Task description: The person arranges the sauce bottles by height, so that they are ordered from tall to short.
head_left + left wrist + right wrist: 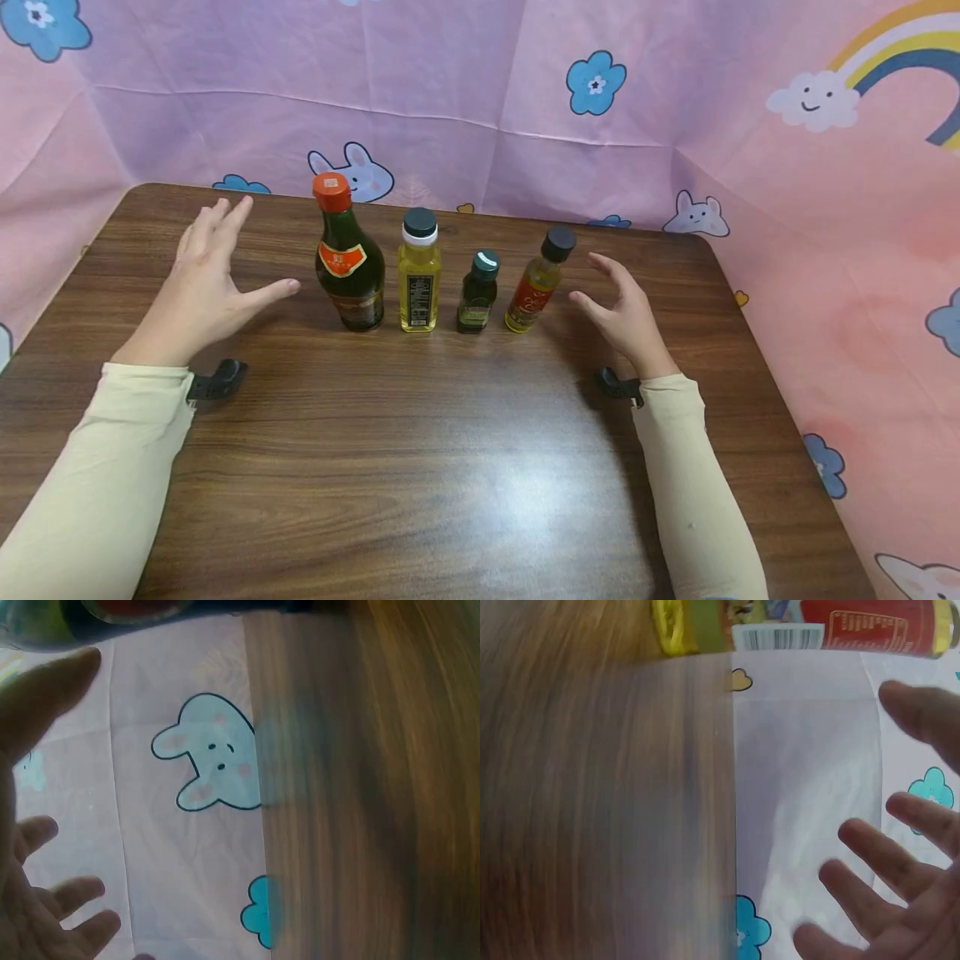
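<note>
Four glass bottles would be several; they stand in a row on the wooden table. Leftmost is a tall dark green bottle with a red cap. Beside it stands a square bottle of yellow oil with a dark cap. A small dark green bottle follows, then a red-labelled oil bottle with a black cap. My left hand is spread, apart from the tall bottle at its right. My right hand holds nothing, its fingers spread just right of the red-labelled bottle.
A pink and purple cloth with rabbits, flowers and a rainbow hangs behind the table and along its sides. Dark straps with a small device sit on both wrists.
</note>
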`<state>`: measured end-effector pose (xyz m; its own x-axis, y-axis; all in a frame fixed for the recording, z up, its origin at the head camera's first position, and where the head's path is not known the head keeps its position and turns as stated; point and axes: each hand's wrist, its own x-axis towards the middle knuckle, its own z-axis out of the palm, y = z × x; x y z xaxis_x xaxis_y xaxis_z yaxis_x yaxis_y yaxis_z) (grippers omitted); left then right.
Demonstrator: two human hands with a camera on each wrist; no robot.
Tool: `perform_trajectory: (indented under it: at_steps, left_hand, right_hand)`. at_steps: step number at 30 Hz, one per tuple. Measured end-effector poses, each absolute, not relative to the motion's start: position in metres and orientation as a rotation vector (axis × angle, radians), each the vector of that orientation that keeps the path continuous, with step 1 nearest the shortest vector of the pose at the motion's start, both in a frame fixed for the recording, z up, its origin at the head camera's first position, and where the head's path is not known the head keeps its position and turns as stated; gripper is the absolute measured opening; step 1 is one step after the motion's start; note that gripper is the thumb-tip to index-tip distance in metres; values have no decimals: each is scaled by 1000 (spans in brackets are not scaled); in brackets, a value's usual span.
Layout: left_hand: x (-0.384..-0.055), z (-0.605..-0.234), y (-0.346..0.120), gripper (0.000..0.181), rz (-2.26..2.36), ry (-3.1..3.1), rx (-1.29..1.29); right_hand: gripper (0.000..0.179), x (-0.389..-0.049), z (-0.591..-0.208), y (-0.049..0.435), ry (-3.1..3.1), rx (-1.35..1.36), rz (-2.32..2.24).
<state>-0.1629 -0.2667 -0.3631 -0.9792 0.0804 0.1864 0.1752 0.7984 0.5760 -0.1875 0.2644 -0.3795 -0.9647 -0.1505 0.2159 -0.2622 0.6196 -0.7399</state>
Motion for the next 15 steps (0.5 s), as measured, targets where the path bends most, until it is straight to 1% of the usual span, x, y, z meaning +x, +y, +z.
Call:
perform_trajectory:
  at_steps: [5, 10, 15]
  left_hand:
    - [-160, -359, -262, 110, -1063, -2786, -239]
    - [-155, -356, -255, 105, -1203, -2742, -322]
    - [-152, -354, -246, 102, -1335, -2662, -404]
  right_hand:
    - [68, -187, -377, 263, -2685, 401, 1467]
    - [70, -185, -376, 261, -2649, 435, 1600]
    - [66, -183, -379, 253, -2571, 489, 1699]
